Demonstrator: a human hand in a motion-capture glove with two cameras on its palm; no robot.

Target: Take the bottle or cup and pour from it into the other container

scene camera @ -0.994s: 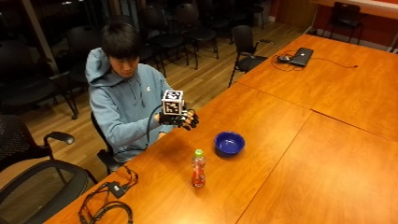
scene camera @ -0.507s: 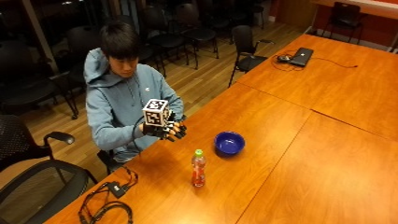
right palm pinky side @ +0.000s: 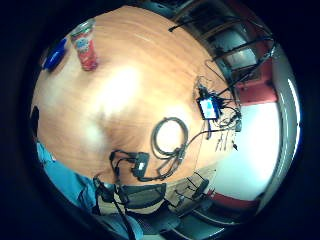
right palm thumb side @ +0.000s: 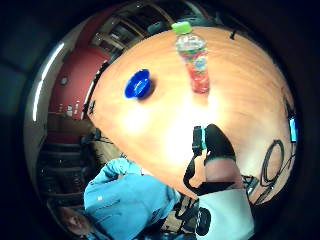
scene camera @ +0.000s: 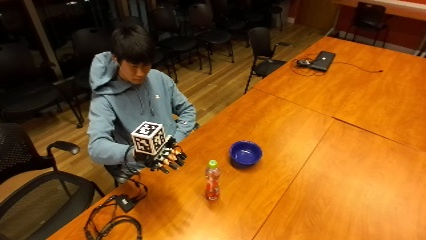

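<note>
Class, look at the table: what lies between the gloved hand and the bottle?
Nothing: in the outside view only bare table separates the gloved hand from the bottle.

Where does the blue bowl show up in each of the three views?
Outside view: the blue bowl stands on the table beyond the bottle.
Thumb side palm view: the bowl lies on the table beside the bottle.
Little finger side palm view: only a sliver shows, beside the bottle.
Shared landmark: the red green-capped bottle.

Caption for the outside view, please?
Gloved right hand hovers open near the capped bottle, blue bowl beyond.
</note>
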